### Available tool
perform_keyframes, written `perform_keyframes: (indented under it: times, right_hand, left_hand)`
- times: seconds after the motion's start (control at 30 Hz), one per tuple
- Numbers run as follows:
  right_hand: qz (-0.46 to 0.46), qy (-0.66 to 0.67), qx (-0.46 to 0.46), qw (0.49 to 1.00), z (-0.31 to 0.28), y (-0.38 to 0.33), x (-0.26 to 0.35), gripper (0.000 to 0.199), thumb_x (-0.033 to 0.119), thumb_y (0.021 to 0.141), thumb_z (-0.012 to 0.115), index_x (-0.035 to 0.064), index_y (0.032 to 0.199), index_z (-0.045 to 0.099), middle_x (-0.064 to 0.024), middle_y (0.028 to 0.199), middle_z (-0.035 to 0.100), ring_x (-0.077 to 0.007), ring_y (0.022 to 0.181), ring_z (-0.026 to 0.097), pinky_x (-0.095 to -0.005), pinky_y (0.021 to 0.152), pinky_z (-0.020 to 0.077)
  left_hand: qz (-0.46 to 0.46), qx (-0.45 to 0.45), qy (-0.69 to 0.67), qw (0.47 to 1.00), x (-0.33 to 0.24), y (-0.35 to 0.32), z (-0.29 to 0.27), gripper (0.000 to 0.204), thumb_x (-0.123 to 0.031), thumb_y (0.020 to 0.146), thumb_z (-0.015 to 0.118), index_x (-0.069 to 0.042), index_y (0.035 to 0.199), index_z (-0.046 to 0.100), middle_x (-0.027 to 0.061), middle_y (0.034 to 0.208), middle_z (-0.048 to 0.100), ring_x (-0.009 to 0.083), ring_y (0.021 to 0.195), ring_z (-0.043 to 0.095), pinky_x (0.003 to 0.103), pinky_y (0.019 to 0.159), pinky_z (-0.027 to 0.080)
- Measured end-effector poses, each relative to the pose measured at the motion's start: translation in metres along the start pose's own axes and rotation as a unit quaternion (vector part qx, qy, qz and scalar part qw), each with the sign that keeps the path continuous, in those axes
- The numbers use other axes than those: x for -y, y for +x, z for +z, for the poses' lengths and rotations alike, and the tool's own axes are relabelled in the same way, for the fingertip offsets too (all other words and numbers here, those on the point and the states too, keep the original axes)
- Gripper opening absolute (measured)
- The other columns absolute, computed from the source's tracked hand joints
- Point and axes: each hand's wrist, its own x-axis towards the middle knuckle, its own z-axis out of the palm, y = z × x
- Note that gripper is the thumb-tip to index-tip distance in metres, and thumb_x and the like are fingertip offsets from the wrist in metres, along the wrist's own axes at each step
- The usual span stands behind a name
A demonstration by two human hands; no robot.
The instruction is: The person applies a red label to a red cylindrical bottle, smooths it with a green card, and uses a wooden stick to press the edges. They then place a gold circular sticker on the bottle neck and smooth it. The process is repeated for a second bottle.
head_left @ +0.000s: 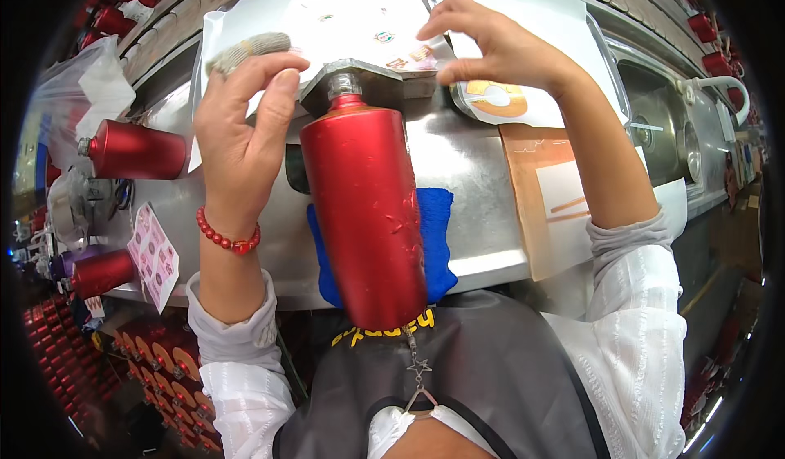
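A tall red matte bottle [365,205] leans from my apron up to a grey metal holder [352,79] that caps its neck. It rests over a blue cloth [437,238] on the steel worktable [474,173]. My left hand [241,132] is raised left of the bottle's shoulder and grips a grey knitted pad [249,49] between thumb and fingers. My right hand [491,46] hovers above and right of the holder, fingers curled and pinched over a white sheet of small stickers [360,13]; whether it pinches a sticker is unclear.
Two more red bottles lie at the left, one higher [135,150], the other lower [102,273]. A pink label sheet [153,255] hangs at the table's left edge. An orange backing sheet [548,189] and a round gold label [495,99] lie right. Many red bottles [155,361] stand below.
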Motion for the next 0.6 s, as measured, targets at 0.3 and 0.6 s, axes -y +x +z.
perform_keyframes:
  times: [0.3,0.6]
  right_hand:
    - [-0.044,-0.062,-0.032,0.997,0.014,0.009,0.007,0.013,0.011,0.083,0.077,0.004,0.086,0.067,-0.0057,0.113,0.056,-0.0263,0.113,0.052,-0.0375,0.096,0.0464]
    - [0.046,0.078,0.005,0.996,0.004,0.004,-0.006,0.027,0.022,0.086,0.077,0.0042,0.077,0.059,-0.0045,0.106,0.056,-0.0205,0.107,0.054,-0.0315,0.096,0.0432]
  left_hand:
    - [-0.06,0.147,-0.052,0.986,-0.008,0.019,0.012,0.057,-0.048,0.102,0.05,0.005,0.11,0.069,0.0167,0.086,0.07,0.0229,0.076,0.058,0.032,0.075,0.048]
    - [-0.123,0.197,-0.089,0.969,-0.003,0.021,0.013,0.05,-0.046,0.103,0.051,0.001,0.11,0.067,0.0117,0.083,0.066,0.0174,0.077,0.061,0.028,0.073,0.048]
